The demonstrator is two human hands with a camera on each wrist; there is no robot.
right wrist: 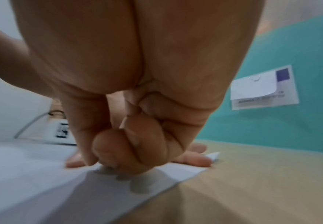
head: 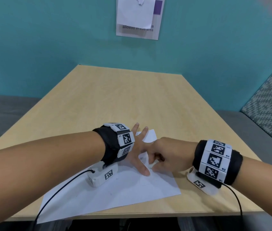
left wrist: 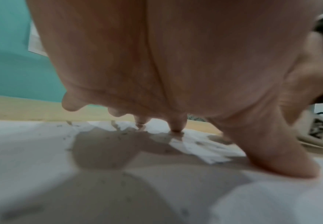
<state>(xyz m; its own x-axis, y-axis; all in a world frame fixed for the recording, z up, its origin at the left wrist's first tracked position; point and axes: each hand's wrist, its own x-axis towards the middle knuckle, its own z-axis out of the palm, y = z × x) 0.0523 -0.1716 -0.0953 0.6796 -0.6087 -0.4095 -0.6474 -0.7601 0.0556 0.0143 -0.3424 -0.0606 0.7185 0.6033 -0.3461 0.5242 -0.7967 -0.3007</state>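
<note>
Head: beyond paper [head: 132, 194], notice [head: 137, 35]: "allowed in this area".

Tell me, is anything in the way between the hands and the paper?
No, nothing visible is. Both hands already touch the paper on the table. The left hand presses it flat with spread fingers, and the right hand has its curled fingertips pinching at a fold close beside it.
</note>
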